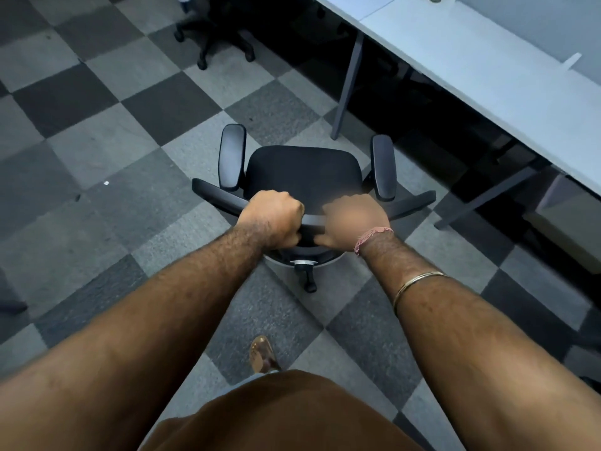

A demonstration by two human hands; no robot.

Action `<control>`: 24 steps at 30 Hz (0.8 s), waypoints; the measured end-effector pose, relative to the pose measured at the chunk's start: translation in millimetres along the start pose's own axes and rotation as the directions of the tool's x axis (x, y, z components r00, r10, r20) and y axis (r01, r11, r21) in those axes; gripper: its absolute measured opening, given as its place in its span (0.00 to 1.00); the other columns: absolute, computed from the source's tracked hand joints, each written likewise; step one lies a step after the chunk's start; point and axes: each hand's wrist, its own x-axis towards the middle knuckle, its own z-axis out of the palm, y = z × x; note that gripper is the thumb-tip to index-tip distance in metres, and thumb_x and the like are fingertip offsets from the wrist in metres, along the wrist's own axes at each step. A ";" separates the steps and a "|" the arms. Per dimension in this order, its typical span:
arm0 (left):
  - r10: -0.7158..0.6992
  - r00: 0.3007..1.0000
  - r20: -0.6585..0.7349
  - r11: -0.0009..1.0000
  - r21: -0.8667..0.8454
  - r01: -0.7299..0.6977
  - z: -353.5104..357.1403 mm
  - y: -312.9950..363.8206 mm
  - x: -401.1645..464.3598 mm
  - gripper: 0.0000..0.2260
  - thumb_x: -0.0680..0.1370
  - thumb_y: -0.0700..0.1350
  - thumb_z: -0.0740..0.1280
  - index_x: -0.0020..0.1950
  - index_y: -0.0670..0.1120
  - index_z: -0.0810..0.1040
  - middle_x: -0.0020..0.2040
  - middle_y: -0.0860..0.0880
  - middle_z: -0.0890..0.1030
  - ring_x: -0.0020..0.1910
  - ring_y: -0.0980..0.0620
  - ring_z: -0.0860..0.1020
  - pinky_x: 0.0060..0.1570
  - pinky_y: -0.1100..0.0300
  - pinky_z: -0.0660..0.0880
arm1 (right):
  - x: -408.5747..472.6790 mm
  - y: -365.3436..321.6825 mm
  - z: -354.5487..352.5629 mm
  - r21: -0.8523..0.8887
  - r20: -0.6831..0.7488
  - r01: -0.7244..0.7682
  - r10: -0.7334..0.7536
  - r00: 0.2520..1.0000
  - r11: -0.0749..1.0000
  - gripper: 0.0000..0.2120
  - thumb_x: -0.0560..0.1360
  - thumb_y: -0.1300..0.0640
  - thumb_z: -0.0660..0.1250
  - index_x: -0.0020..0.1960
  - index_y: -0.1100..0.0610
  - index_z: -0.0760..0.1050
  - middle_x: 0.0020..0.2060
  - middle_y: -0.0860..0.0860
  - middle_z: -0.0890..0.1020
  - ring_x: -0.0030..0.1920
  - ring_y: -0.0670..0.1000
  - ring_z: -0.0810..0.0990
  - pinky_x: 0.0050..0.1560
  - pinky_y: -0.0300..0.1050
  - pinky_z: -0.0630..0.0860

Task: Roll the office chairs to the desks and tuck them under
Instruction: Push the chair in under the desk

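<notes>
Your hands, left (274, 219) and right (353, 221), both grasp the top of the backrest of the chair (304, 172), which stands on the carpet near the surface (487, 73) but not under it, so you are mid-roll and next should steer it forward-right between the legs.

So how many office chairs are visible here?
2. One chair sits mid-frame, its backrest top gripped by the left hand and right hand; a second chair is at top left, only partly visible. Others may be out of frame.
</notes>
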 end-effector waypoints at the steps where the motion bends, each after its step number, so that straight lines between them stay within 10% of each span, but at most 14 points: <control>1: -0.002 1.000 0.011 1.000 0.000 0.002 -3.1 -11.1 11.6 0.09 0.72 0.55 0.68 0.41 0.53 0.73 0.34 0.52 0.72 0.34 0.47 0.73 0.38 0.54 0.76 | 16.2 4.5 -2.5 -0.002 0.000 -0.001 0.001 1.000 1.000 0.25 0.69 0.28 0.62 0.44 0.50 0.76 0.39 0.49 0.82 0.39 0.55 0.81 0.35 0.46 0.68; 24: -0.132 0.990 0.046 0.991 -0.002 0.132 -45.6 -232.3 261.4 0.10 0.72 0.57 0.68 0.41 0.52 0.73 0.33 0.53 0.70 0.34 0.47 0.74 0.36 0.56 0.72 | 351.8 113.5 -41.4 -0.013 -0.053 0.101 -0.102 0.993 0.995 0.26 0.68 0.28 0.62 0.46 0.50 0.78 0.39 0.48 0.81 0.39 0.55 0.81 0.36 0.47 0.67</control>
